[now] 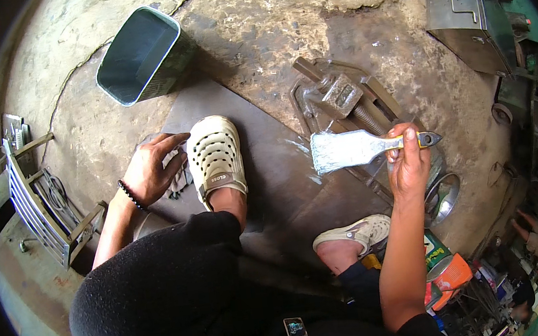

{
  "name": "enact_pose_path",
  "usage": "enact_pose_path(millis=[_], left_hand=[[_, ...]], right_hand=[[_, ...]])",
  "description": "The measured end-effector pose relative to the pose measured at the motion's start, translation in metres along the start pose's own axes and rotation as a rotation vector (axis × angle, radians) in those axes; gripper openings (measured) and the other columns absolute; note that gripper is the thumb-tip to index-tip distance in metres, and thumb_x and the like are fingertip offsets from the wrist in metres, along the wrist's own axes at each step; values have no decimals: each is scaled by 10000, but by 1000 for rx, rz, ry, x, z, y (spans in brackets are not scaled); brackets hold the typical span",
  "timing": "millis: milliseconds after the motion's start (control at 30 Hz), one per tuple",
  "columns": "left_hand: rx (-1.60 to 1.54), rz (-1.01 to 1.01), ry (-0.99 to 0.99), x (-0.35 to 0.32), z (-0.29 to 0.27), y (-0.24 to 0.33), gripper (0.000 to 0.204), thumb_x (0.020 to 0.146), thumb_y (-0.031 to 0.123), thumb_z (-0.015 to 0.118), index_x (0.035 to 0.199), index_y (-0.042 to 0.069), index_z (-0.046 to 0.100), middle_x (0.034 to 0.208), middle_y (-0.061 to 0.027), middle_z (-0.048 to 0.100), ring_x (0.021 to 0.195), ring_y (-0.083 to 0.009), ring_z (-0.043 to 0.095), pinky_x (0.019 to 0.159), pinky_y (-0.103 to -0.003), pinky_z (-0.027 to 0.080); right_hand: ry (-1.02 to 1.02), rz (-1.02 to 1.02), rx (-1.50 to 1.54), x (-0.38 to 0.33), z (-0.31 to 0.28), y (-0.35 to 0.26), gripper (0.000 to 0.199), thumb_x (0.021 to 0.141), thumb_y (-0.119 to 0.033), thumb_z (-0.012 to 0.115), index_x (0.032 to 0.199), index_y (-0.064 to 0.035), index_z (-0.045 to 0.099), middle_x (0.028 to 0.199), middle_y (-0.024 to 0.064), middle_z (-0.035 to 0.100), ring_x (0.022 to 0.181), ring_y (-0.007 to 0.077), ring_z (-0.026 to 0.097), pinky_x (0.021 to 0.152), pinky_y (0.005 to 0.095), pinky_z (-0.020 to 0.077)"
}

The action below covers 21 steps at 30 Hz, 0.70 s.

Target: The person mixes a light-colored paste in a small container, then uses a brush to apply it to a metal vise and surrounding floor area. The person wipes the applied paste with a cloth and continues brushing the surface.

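Right hand (410, 161), right of centre, pinches the paintbrush (349, 149) by its handle; left hand (150, 172), left of centre, fingers spread beside a shoe (216, 150) covering part of the dark sheet (267, 148); bin (174, 65), upper left; metal vise (343, 96) above the brush.

Lighting: bright and diffuse over the far concrete floor (252, 12); dimmer among the near-right clutter (484, 283), detail soft.
Shadow: soft-edged, right of the green plastic bin (132, 48).
Highlights: pale paintbrush (346, 150) bristles nearly white; dull sheen on the dark sheet (263, 145).
Black clothing (158, 298): detail largely lost.
Distortion: fisheye bending, black surround, colour-fringed rim.
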<state>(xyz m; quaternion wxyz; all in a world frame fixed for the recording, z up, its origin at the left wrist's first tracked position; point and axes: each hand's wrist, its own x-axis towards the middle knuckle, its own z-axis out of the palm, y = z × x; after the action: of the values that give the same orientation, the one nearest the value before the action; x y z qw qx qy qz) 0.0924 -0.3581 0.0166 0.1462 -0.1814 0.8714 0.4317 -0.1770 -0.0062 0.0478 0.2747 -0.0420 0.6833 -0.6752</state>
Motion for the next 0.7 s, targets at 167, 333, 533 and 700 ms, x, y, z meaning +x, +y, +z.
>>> enact_pose_path(millis=[167, 333, 533, 700], left_hand=[[-2, -1, -29, 2, 3, -1, 356, 940, 114, 654, 1277, 3, 641, 1153, -223, 676, 1052, -407, 656, 930, -452, 517], [7, -28, -37, -6, 8, -6, 349, 940, 113, 655, 1272, 4, 645, 1110, -228, 673, 1023, -411, 655, 907, -457, 522], [53, -64, -117, -4, 15, -2, 333, 933, 88, 647, 1253, -5, 649, 1110, -222, 680, 1035, -408, 661, 913, -459, 521], [69, -59, -106, 1, 12, -2, 331, 939, 100, 653, 1253, -3, 650, 1094, -223, 679, 997, -408, 671, 878, -458, 534]], right_hand=[[92, -22, -19, 1, -13, 7, 287, 1034, -315, 616, 966, -38, 647, 880, 52, 609, 669, 88, 492, 592, 244, 389], [126, -25, -30, 9, -13, 7, 283, 1053, -300, 588, 968, -38, 652, 846, 30, 596, 661, 80, 478, 593, 249, 382], [102, 43, -138, 17, -1, 8, 264, 1044, -295, 602, 956, -49, 646, 878, 35, 608, 658, 68, 481, 577, 234, 374], [80, 5, -137, 32, -4, 8, 268, 1024, -297, 632, 945, -42, 655, 810, 14, 609, 623, 59, 472, 552, 223, 367]])
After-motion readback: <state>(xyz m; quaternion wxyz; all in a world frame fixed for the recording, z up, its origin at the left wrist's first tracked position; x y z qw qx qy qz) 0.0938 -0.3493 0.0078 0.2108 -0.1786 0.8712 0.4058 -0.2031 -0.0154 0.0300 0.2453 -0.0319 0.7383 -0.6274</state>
